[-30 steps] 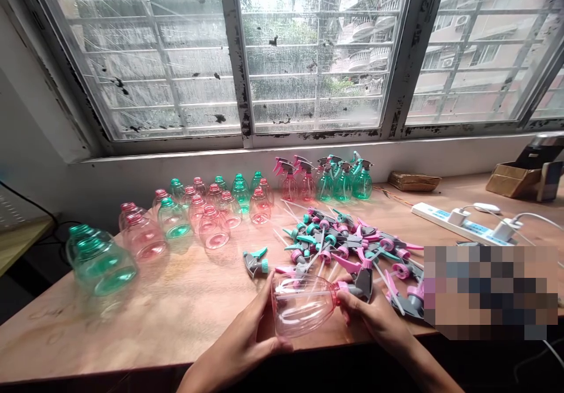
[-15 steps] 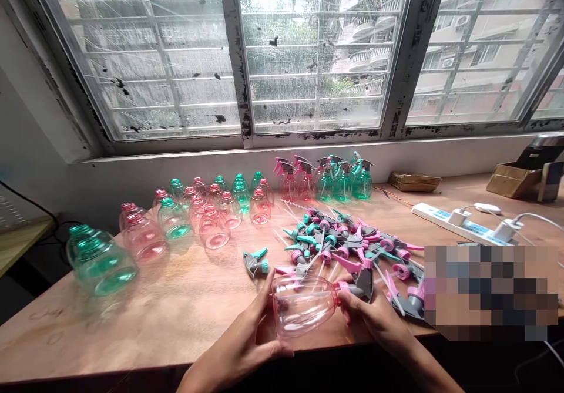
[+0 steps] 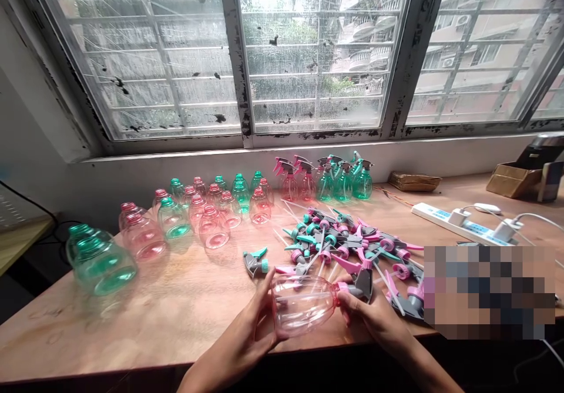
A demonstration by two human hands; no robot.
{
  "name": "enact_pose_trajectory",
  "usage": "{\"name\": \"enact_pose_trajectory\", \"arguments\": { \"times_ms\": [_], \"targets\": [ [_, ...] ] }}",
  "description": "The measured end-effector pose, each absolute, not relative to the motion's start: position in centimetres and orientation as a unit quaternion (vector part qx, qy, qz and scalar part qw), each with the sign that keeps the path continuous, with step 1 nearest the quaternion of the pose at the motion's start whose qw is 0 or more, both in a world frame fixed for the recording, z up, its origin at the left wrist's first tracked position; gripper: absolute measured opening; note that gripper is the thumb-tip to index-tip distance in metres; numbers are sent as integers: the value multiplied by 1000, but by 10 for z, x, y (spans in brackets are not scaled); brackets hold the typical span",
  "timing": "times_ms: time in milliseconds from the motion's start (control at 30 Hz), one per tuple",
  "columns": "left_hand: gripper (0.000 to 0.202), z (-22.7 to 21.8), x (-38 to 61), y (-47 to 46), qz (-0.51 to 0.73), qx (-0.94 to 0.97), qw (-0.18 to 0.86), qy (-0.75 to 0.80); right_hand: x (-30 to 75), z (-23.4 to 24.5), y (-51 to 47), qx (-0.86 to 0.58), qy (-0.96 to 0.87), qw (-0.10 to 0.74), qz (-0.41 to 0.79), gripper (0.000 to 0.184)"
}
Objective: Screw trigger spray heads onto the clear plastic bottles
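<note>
A clear pink spray bottle (image 3: 304, 306) lies sideways in the air above the table's front edge. My left hand (image 3: 258, 321) is closed around its base. At the neck, my right hand (image 3: 363, 311) grips the pink collar of a grey-and-pink trigger sprayer (image 3: 362, 287), which sits at the bottle's mouth with its tube inside. Whether the collar is fully screwed on I cannot tell. Just beyond the bottle is a heap of loose trigger sprayers (image 3: 326, 237) in pink, teal and grey. One teal-and-grey trigger sprayer (image 3: 256, 262) lies apart, near my left fingertips.
Several open pink bottles (image 3: 214, 228) and green bottles (image 3: 106, 264) stand at left. Finished spray bottles (image 3: 342, 182) line the wall. A white power strip (image 3: 458, 224), brown package (image 3: 414, 181) and cardboard box (image 3: 511, 178) are at right. A blurred patch hides the right front.
My left thumb has drawn in closer against the bottle's base. The bottle has turned slightly, while my right hand stays at the collar.
</note>
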State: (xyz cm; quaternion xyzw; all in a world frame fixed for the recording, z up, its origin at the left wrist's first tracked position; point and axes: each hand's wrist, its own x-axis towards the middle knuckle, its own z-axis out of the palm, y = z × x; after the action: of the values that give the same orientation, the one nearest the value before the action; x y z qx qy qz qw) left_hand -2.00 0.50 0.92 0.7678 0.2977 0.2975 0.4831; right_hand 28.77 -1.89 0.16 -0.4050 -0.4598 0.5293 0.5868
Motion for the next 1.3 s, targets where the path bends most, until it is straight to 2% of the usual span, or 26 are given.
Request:
{"name": "enact_pose_trajectory", "arguments": {
  "times_ms": [300,700,1067,1167,1300],
  "targets": [
    [108,10,-18,6,287,752,495,327,287,6,-21,-401,-462,584,533,48],
    [103,15,-19,4,284,769,463,338,289,3,-20,-393,-463,587,536,46],
    [92,15,-17,5,293,752,509,299,288,4,-21,-402,-470,585,524,48],
    [102,14,-16,5,295,739,525,301,289,3,-20,-393,-466,587,533,47],
    [112,17,-15,6,273,776,464,329,288,3,-20,-392,-467,586,534,47]
  ]
}}
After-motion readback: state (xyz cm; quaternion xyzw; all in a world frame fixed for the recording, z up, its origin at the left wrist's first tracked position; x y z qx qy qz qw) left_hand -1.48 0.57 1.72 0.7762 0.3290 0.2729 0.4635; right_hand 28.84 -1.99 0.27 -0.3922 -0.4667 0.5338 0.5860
